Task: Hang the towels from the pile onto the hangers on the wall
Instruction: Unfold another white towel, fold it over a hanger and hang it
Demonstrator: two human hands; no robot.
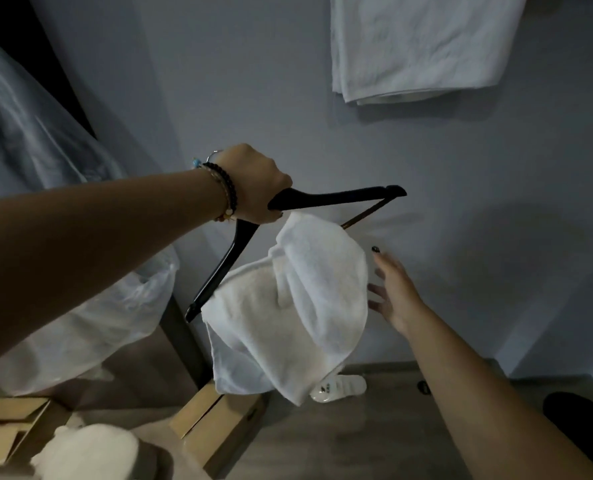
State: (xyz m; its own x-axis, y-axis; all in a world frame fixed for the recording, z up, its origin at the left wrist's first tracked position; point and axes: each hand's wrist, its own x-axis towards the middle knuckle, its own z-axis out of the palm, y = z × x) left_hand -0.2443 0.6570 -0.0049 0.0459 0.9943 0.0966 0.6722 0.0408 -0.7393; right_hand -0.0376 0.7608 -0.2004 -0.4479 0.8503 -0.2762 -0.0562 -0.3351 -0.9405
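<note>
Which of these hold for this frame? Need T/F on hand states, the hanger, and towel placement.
1. The left hand grips the black hanger at its top. True.
2. The right hand holds the hanger's bar. False: its fingers are spread open beside the white towel, gripping nothing.
3. A white towel is draped over the hanger's bar. True.
4. The hanger hangs on the wall. False: it is held in the air in front of the wall.
5. Another towel already hangs on the wall at upper right. True.
6. The cardboard boxes sit on a shelf above the hands. False: they lie low, below the hands.
</note>
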